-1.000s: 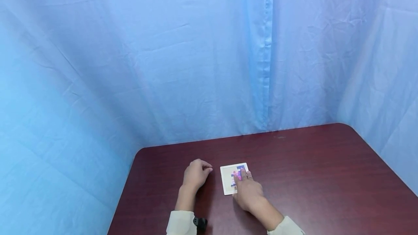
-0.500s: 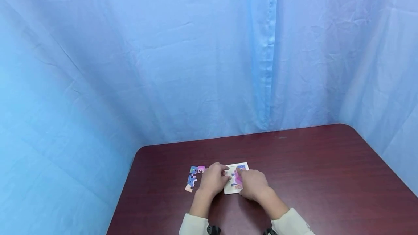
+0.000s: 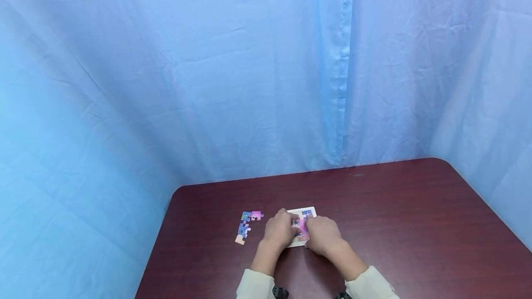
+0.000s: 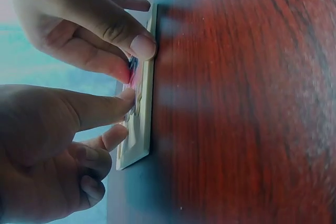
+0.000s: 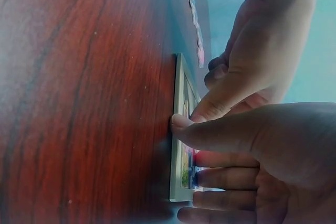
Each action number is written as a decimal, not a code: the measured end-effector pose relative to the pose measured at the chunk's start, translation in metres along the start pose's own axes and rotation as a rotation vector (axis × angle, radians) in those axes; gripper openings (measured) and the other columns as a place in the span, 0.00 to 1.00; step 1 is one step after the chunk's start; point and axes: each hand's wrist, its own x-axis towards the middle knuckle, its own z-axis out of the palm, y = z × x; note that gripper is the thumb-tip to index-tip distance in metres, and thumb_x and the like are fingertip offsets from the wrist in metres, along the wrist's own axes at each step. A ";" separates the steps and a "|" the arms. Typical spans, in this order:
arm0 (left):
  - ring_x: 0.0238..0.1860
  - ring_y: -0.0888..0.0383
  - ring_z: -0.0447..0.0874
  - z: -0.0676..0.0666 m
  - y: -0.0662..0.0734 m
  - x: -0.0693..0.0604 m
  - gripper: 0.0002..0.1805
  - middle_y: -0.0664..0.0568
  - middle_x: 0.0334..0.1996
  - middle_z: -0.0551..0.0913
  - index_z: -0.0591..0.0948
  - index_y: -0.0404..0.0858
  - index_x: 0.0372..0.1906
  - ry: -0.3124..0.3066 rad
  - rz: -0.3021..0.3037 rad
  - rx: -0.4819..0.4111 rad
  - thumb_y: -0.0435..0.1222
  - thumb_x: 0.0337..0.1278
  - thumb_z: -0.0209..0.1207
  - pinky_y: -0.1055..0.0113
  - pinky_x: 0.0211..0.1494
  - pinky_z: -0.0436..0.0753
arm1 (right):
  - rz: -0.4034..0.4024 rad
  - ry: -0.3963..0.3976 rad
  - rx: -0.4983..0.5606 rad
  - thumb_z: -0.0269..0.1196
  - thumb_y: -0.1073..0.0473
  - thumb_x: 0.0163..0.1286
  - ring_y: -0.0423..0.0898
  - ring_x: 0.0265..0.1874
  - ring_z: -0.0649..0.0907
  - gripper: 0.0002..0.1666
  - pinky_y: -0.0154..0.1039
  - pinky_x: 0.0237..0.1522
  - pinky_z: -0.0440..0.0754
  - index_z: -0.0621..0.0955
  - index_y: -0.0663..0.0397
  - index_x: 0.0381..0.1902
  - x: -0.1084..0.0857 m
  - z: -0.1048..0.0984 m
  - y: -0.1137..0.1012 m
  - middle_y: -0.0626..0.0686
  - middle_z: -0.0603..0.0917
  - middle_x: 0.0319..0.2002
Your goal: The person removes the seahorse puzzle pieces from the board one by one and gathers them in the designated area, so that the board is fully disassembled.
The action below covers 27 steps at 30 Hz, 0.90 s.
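Note:
A small square jigsaw puzzle tray with a pale rim lies on the table, partly filled with pink and blue pieces. My left hand reaches over its left side, thumb and index finger pinching a puzzle piece against the picture; the piece is mostly hidden. On the tray's right side my right hand holds it steady. The right thumb rests on the near rim, while the fingers lie over the picture and far side. Joined loose puzzle pieces lie left of the tray.
The dark red-brown table extends well to the right of the tray. Its rounded far corners meet a blue curtain that hangs behind and at both sides. Black wrist straps show at the cuffs.
My left hand has moved right, from beside the tray to over it, uncovering the loose pieces at left. The right hand has shifted slightly and its fingers are more bent over the tray.

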 end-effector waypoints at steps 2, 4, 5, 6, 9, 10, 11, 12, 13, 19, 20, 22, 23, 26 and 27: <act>0.36 0.51 0.86 0.001 0.001 0.001 0.15 0.49 0.40 0.86 0.92 0.43 0.50 0.000 -0.008 -0.014 0.37 0.57 0.74 0.56 0.42 0.84 | 0.001 -0.006 0.001 0.84 0.57 0.41 0.56 0.26 0.86 0.23 0.55 0.31 0.84 0.79 0.54 0.26 0.000 0.000 0.001 0.56 0.85 0.26; 0.33 0.52 0.84 0.000 0.003 0.003 0.15 0.50 0.38 0.85 0.91 0.42 0.49 0.000 -0.017 -0.033 0.36 0.55 0.75 0.57 0.40 0.83 | 0.000 -0.011 0.004 0.85 0.57 0.41 0.56 0.27 0.86 0.23 0.55 0.31 0.84 0.80 0.54 0.27 0.000 0.000 0.001 0.56 0.85 0.26; 0.32 0.53 0.83 0.000 0.003 0.003 0.15 0.50 0.38 0.84 0.91 0.41 0.48 -0.002 -0.023 -0.044 0.36 0.54 0.75 0.57 0.39 0.83 | 0.000 -0.015 0.006 0.85 0.57 0.41 0.56 0.27 0.86 0.23 0.55 0.31 0.84 0.80 0.54 0.27 0.000 0.000 0.001 0.56 0.85 0.26; 0.31 0.53 0.81 0.000 0.004 0.004 0.15 0.50 0.37 0.83 0.91 0.40 0.47 -0.004 -0.029 -0.055 0.35 0.53 0.75 0.58 0.39 0.82 | 0.000 -0.018 0.008 0.85 0.57 0.42 0.56 0.27 0.86 0.23 0.55 0.31 0.84 0.81 0.55 0.28 0.000 0.000 0.002 0.56 0.85 0.27; 0.30 0.55 0.79 0.000 0.005 0.005 0.15 0.50 0.38 0.81 0.89 0.39 0.47 -0.022 -0.045 -0.076 0.34 0.53 0.75 0.58 0.39 0.82 | 0.002 -0.028 0.015 0.85 0.56 0.42 0.56 0.28 0.86 0.23 0.55 0.32 0.84 0.81 0.55 0.29 0.000 -0.001 0.001 0.56 0.86 0.28; 0.30 0.55 0.79 0.000 0.005 0.005 0.15 0.49 0.39 0.81 0.89 0.39 0.46 -0.026 -0.048 -0.081 0.34 0.52 0.75 0.58 0.39 0.82 | 0.004 -0.032 0.018 0.85 0.57 0.43 0.56 0.28 0.87 0.23 0.55 0.32 0.84 0.82 0.55 0.30 0.000 -0.002 0.001 0.57 0.86 0.28; 0.30 0.56 0.78 0.000 0.005 0.006 0.14 0.49 0.39 0.81 0.89 0.38 0.46 -0.030 -0.051 -0.086 0.34 0.52 0.75 0.59 0.39 0.82 | 0.005 -0.034 0.020 0.85 0.57 0.43 0.56 0.29 0.87 0.23 0.55 0.33 0.85 0.82 0.55 0.30 0.000 -0.002 0.001 0.57 0.86 0.28; 0.29 0.56 0.78 0.000 0.005 0.006 0.14 0.49 0.39 0.81 0.89 0.38 0.46 -0.032 -0.054 -0.090 0.34 0.52 0.75 0.59 0.39 0.81 | 0.005 -0.035 0.021 0.85 0.57 0.43 0.57 0.29 0.87 0.23 0.55 0.33 0.85 0.82 0.55 0.31 -0.001 -0.002 0.001 0.57 0.86 0.29; 0.29 0.56 0.77 0.000 0.005 0.006 0.14 0.49 0.39 0.81 0.89 0.38 0.45 -0.033 -0.056 -0.092 0.33 0.52 0.75 0.59 0.38 0.81 | 0.006 -0.037 0.023 0.85 0.57 0.43 0.57 0.30 0.87 0.23 0.55 0.33 0.85 0.83 0.55 0.32 -0.001 -0.002 0.001 0.57 0.87 0.29; 0.30 0.58 0.77 0.001 0.004 0.007 0.14 0.51 0.37 0.80 0.88 0.39 0.45 -0.028 -0.058 -0.095 0.34 0.52 0.76 0.61 0.38 0.79 | 0.007 -0.036 0.024 0.85 0.56 0.43 0.57 0.30 0.87 0.24 0.55 0.34 0.85 0.83 0.56 0.34 -0.002 -0.002 0.000 0.57 0.87 0.30; 0.31 0.58 0.77 0.001 0.004 0.007 0.15 0.52 0.36 0.80 0.88 0.39 0.45 -0.026 -0.058 -0.094 0.34 0.51 0.76 0.61 0.39 0.80 | 0.008 -0.035 0.023 0.85 0.56 0.44 0.57 0.30 0.87 0.24 0.55 0.34 0.85 0.83 0.56 0.34 -0.002 -0.002 0.000 0.57 0.87 0.30; 0.32 0.59 0.78 0.001 0.004 0.007 0.15 0.53 0.36 0.80 0.88 0.39 0.45 -0.023 -0.058 -0.092 0.34 0.51 0.76 0.62 0.39 0.80 | 0.009 -0.035 0.022 0.85 0.56 0.44 0.57 0.30 0.87 0.24 0.55 0.34 0.85 0.83 0.57 0.34 -0.003 -0.002 0.000 0.58 0.87 0.31; 0.32 0.59 0.78 0.001 0.004 0.007 0.15 0.53 0.36 0.80 0.88 0.39 0.45 -0.021 -0.058 -0.092 0.34 0.51 0.76 0.62 0.39 0.80 | 0.009 -0.035 0.022 0.85 0.56 0.44 0.57 0.30 0.87 0.24 0.55 0.34 0.85 0.83 0.57 0.35 -0.003 -0.003 0.000 0.58 0.87 0.31; 0.31 0.59 0.77 0.001 0.005 0.007 0.15 0.54 0.35 0.80 0.86 0.39 0.45 -0.019 -0.067 -0.103 0.33 0.52 0.75 0.62 0.39 0.79 | 0.009 -0.037 0.026 0.85 0.57 0.44 0.57 0.31 0.87 0.24 0.55 0.34 0.85 0.83 0.57 0.35 -0.003 -0.003 -0.001 0.58 0.87 0.31; 0.31 0.60 0.77 0.001 0.005 0.007 0.16 0.54 0.34 0.80 0.85 0.39 0.45 -0.018 -0.071 -0.109 0.33 0.52 0.75 0.62 0.38 0.79 | 0.008 -0.037 0.027 0.84 0.57 0.45 0.57 0.31 0.87 0.24 0.55 0.34 0.85 0.83 0.57 0.35 -0.004 -0.003 -0.001 0.57 0.87 0.31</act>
